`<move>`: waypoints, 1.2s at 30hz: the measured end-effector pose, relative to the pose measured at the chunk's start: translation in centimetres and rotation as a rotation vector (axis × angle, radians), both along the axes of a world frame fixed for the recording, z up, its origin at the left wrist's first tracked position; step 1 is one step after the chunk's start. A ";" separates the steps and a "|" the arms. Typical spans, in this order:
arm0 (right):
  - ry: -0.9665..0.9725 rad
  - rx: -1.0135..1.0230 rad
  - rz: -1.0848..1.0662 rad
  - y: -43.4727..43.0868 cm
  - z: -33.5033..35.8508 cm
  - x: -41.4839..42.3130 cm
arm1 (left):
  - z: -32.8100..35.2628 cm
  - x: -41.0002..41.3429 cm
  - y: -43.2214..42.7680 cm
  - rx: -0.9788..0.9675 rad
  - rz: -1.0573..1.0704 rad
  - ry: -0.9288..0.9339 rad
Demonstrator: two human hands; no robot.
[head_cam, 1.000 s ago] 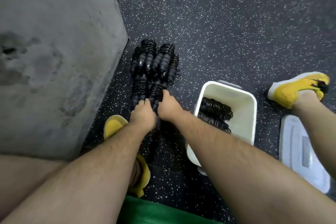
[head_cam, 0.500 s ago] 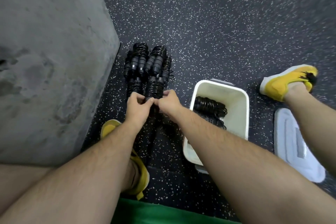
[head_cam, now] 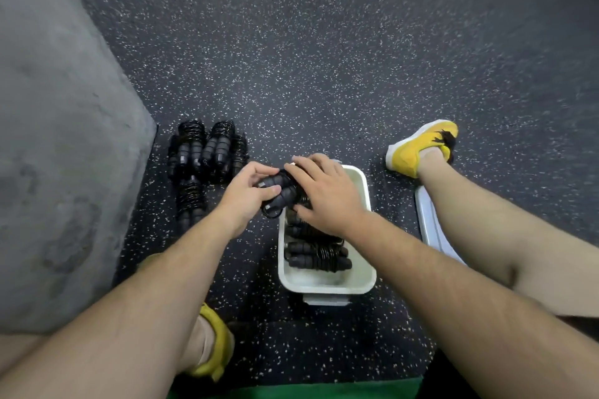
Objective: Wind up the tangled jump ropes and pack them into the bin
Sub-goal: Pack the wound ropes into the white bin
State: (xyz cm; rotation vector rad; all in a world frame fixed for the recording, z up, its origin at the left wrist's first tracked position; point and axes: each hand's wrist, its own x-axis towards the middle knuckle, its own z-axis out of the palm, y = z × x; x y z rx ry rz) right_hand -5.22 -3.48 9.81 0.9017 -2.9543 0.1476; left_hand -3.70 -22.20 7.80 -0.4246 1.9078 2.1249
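Observation:
Both my hands hold one wound black jump rope (head_cam: 277, 193) over the far left corner of the white bin (head_cam: 364, 266). My left hand (head_cam: 248, 196) grips its handle end from the left. My right hand (head_cam: 325, 196) covers and grips the coiled part from the right. Inside the bin lie several wound black ropes (head_cam: 316, 256), partly hidden under my right hand. A pile of wound black ropes (head_cam: 205, 152) sits on the floor to the left of the bin, with one more (head_cam: 191, 204) nearer to me.
A grey concrete block (head_cam: 58, 172) rises at the left, close to the rope pile. The bin's pale lid (head_cam: 431, 227) lies on the speckled dark floor at the right, partly under my leg. My yellow shoes (head_cam: 418, 147) rest on either side.
Both hands lifted one wound rope off the floor pile and carried it right, over the bin. The camera view shifted with them.

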 end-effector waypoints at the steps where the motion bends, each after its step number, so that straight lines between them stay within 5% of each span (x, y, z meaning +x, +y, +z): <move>1: -0.026 0.028 0.020 0.8 0.1 -0.1 | 0.0 0.0 0.4 -0.003 -0.053 0.003; 4: -0.090 0.049 0.035 2.6 0.0 -0.5 | -0.8 -0.2 1.5 -0.021 -0.150 0.008; 9: -0.174 0.014 -0.211 5.2 -2.5 -1.4 | -3.3 -0.5 1.7 -0.497 -0.130 0.085; 13: -0.227 0.090 -0.305 5.0 -5.7 -1.9 | -5.4 1.1 1.2 -0.644 -0.315 0.038; 25: -0.361 0.060 -0.384 3.9 -10.4 -3.1 | -7.1 1.7 0.9 -0.668 -0.363 0.068; 36: -0.059 -0.133 -0.191 -0.3 -4.5 -1.7 | -5.2 0.3 0.8 -0.635 -0.211 0.097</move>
